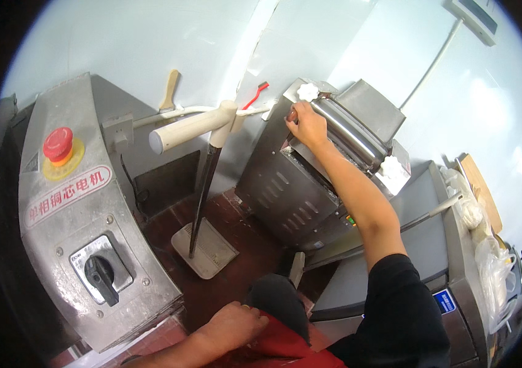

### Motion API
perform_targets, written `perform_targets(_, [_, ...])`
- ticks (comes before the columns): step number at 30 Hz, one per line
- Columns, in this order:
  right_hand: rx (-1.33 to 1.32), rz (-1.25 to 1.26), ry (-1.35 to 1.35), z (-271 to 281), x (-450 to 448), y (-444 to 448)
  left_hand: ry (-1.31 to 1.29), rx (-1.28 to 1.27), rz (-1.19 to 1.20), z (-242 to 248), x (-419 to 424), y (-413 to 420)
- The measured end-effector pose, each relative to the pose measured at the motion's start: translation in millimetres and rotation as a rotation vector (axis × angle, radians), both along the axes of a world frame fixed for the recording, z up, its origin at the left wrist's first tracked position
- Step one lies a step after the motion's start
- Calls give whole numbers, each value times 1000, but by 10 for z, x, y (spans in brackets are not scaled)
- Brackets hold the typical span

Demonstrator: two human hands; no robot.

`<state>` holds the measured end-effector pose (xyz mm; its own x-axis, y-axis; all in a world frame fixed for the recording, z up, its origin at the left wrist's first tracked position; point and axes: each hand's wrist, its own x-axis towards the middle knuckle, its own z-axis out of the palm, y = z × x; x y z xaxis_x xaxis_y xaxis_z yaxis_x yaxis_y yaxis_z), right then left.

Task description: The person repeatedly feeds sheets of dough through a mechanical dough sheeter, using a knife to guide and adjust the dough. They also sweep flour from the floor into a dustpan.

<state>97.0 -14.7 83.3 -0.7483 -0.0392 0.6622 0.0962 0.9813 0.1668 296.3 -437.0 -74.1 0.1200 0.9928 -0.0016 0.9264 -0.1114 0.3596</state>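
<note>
At the top left end of a steel roller machine [284,184], my right hand [308,124] reaches out with its fingers around a small reddish-brown knob [292,115]. A white lobed knob [308,92] sits just beyond that hand, and a second white knob [390,166] is at the other end of the shiny metal roller [353,133]. My left hand [238,322] rests low against the red apron [279,340], its fingers curled; whether it holds any cloth cannot be seen.
On the left stands a metal machine housing [127,230] with a red emergency button [57,145] and a black rotary switch [100,276]. A long-handled dustpan [206,250] stands on the floor. Plastic bags [493,271] lie on a steel surface at right.
</note>
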Motion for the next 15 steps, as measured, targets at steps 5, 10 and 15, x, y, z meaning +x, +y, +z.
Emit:
perform_targets(5, [-62,132,85,282,-51,126,5,6,41,33,-22,-32])
perform_targets(10, [-128,-29,-102,637,-5,245,10,52,45,80,9,41])
perform_targets(15, [7,-36,-276,702,-70,354,-28,94,68,83,38,42])
